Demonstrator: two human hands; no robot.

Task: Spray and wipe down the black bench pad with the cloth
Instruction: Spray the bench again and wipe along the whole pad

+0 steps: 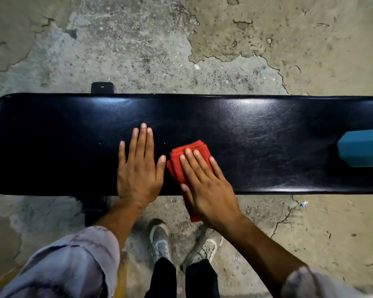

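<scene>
The black bench pad (256, 134) runs across the view from left to right, shiny and creased. A folded red cloth (178, 163) lies on its near half, one end hanging over the front edge. My right hand (207, 186) presses flat on the cloth with straight fingers. My left hand (139, 168) rests flat on the bare pad just left of the cloth, fingers straight and spread, thumb nearly touching the cloth. A teal object (362, 147), perhaps the spray bottle, lies on the pad at the far right, cut off by the frame edge.
The bench's black metal frame shows behind the pad (102, 87) and below it (94, 206). Cracked, worn concrete floor (138, 50) surrounds the bench. My two grey shoes (181, 239) stand just in front of it.
</scene>
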